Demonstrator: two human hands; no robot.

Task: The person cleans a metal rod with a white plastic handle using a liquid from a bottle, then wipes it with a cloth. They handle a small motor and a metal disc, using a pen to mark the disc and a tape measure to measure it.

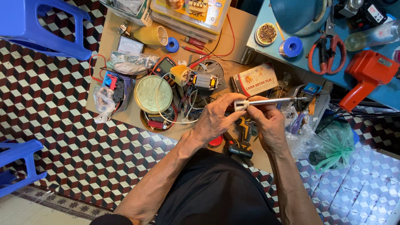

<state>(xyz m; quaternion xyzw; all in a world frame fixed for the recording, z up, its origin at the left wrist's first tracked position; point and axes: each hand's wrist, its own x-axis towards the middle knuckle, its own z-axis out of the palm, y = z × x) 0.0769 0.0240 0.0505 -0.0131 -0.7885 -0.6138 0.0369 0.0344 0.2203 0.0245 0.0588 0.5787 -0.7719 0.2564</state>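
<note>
Both hands are meeting over the low wooden board [116, 37]: the left hand [214, 118] is pinching the white plastic end of a slim metal tube [266, 101], and the right hand [271, 125] is closing under it, seemingly steadying it level for close work. Outward are lying one small electric motor [204, 80], one round brass-coloured tin lid [153, 94], one red soldering gun [366, 75], one pair of red-handled scissors [327, 50] and two blue plastic stools [46, 25].

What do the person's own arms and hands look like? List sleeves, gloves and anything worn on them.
Both arms are bare from above the elbow down: no sleeves show. The left hand and right hand wear no gloves, and no rings, watch or bands can be seen. The forearms are lean and sinewy, with raised veins on the backs of the hands. Dark clothing covers the lap.
</note>
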